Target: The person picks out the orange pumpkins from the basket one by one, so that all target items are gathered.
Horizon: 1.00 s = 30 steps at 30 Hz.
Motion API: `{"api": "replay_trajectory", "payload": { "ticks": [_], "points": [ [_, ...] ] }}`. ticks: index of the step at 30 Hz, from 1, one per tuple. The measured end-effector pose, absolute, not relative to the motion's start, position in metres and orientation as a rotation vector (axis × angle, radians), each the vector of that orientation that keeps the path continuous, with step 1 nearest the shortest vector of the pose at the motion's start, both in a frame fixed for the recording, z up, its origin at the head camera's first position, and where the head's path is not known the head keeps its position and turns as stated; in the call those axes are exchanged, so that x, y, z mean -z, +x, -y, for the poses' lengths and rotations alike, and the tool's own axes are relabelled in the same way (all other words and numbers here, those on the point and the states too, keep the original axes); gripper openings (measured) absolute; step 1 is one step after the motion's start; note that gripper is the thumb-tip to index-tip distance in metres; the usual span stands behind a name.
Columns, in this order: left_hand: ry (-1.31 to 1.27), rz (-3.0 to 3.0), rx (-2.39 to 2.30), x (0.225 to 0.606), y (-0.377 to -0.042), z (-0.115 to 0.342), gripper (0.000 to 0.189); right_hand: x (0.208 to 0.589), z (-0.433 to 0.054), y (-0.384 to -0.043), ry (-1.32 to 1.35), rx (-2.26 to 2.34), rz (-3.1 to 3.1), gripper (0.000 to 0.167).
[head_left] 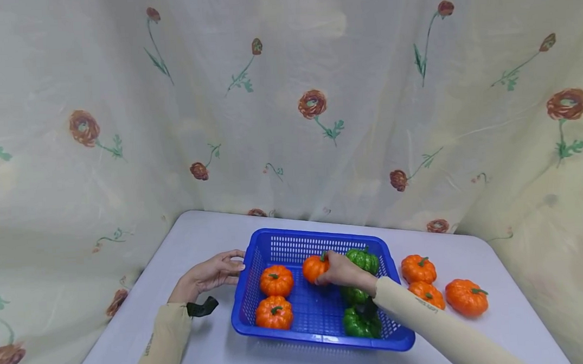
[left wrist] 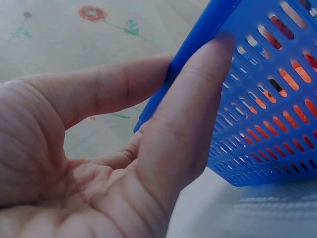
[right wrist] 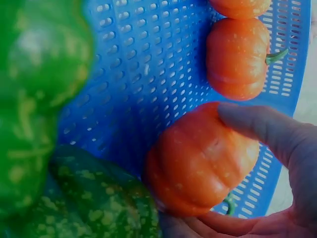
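Observation:
A blue plastic basket (head_left: 323,339) with slotted walls stands on the table. My left hand (head_left: 214,272) pinches its left rim between thumb and fingers, as the left wrist view shows up close at the rim (left wrist: 190,47). Inside the basket, my right hand (head_left: 343,269) grips a small orange pumpkin (head_left: 315,268) by its sides; in the right wrist view this pumpkin (right wrist: 198,158) sits between thumb and fingers. Two more orange pumpkins (head_left: 276,281) lie along the basket's left side. Several green pumpkins (head_left: 362,323) line the right side, partly hidden by my right hand and wrist.
Outside the basket, on the table's right, are three orange pumpkins (head_left: 466,297), one partly covered by my right sleeve. The white table (head_left: 210,229) ends at a flowered curtain (head_left: 287,95) behind and at both sides.

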<state>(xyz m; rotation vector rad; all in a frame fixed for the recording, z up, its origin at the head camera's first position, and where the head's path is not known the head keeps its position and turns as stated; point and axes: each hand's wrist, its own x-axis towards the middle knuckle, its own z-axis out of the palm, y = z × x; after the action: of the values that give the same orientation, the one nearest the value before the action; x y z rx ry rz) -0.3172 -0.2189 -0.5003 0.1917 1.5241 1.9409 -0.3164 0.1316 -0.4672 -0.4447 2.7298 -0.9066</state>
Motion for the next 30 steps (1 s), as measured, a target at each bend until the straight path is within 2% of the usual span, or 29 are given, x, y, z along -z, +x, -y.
{"api": "replay_trajectory", "payload": {
  "ticks": [4, 11, 17, 30],
  "points": [
    [0.197, -1.521, -1.944, 0.5, -0.318, 0.217, 0.04, 0.47, -0.132, -0.317, -0.438, 0.912, -2.721, 0.069],
    [0.18, -1.536, -1.943, 0.502, -0.318, 0.217, 0.043, 0.463, -0.136, -0.306, -0.583, 1.002, -2.687, 0.065],
    [0.181, -1.529, -1.949, 0.502, -0.318, 0.217, 0.042, 0.453, -0.143, -0.287, -0.667, 1.012, -2.646, 0.071],
    [0.171, -1.558, -1.94, 0.504, -0.318, 0.217, 0.045, 0.421, -0.186, -0.241, -0.418, 1.132, -2.629, 0.076]
  ]
}}
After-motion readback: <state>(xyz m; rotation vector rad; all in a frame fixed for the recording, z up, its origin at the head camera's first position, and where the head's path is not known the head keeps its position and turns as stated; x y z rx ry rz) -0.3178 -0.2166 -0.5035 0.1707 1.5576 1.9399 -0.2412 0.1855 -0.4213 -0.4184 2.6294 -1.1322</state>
